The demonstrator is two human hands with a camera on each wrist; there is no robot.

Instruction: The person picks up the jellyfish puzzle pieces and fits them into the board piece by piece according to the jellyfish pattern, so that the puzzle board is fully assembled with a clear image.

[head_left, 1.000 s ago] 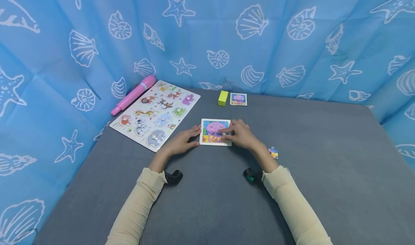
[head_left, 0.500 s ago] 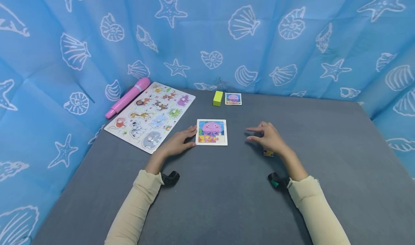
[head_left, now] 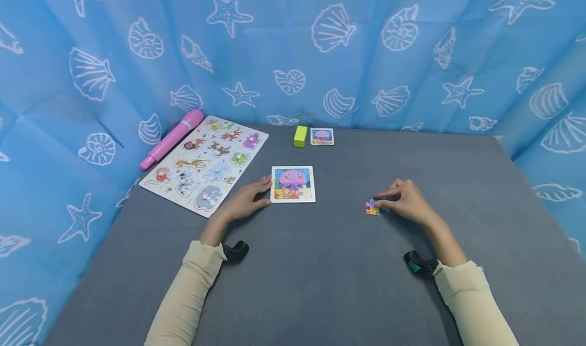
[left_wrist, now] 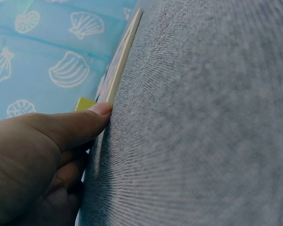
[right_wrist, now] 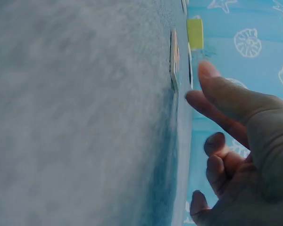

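A square jellyfish jigsaw puzzle (head_left: 293, 183) in a white frame lies flat on the grey table, with a pale bare patch at its lower right. My left hand (head_left: 244, 202) rests against the frame's left side, and in the left wrist view the thumb (left_wrist: 96, 115) touches the frame's edge. Farther right lies a loose yellow and pink puzzle piece (head_left: 372, 208). My right hand (head_left: 409, 203) reaches over from the right, thumb and index finger extended close to the piece. In the right wrist view these fingertips stand apart from the piece (right_wrist: 174, 61), with nothing between them.
An animal peg puzzle board (head_left: 206, 165) lies at the back left, with a pink microphone-shaped toy (head_left: 171, 139) along its far side. A yellow-green block (head_left: 299, 136) and a small jellyfish picture card (head_left: 322, 137) sit near the blue shell-patterned curtain (head_left: 274, 46).
My right hand has left the jellyfish puzzle and moved right to the loose piece, uncovering the bare patch. My left hand stays at the frame. The head view has shifted slightly.
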